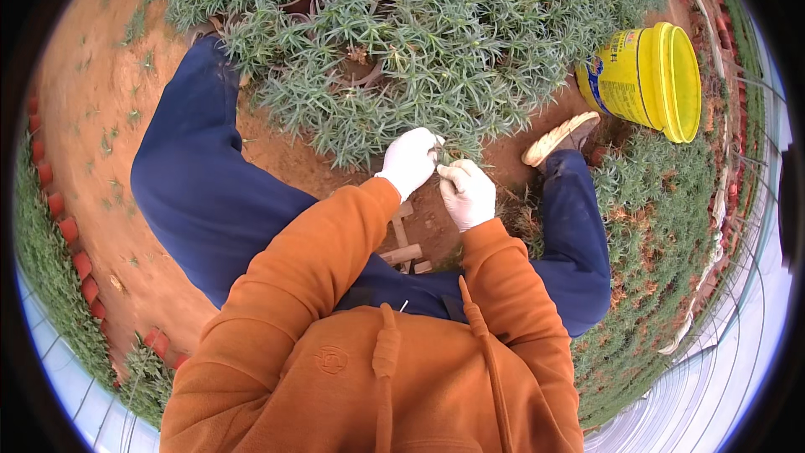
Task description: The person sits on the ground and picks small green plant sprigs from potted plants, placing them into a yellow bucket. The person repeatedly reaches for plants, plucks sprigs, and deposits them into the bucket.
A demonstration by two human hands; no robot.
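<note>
My left hand (410,160), in a white glove, pinches at a green shoot on the near edge of a dense bed of narrow-leaved potted plants (352,126). Close to its right is my right hand (466,192), also gloved in white, its thumb and forefinger closed at the same small spot of greenery. The fingertips of the two hands nearly meet. What lies between the right fingertips is too small to make out. Rims of brown pots (365,78) show among the leaves.
A yellow plastic bucket (635,82) with writing lies tilted at the right, near my shoe (560,138). More plants (654,201) grow beyond my right leg. A low wooden stool (402,255) shows between my legs. Bare reddish soil (126,170) and a row of red pots (68,229) are at the left.
</note>
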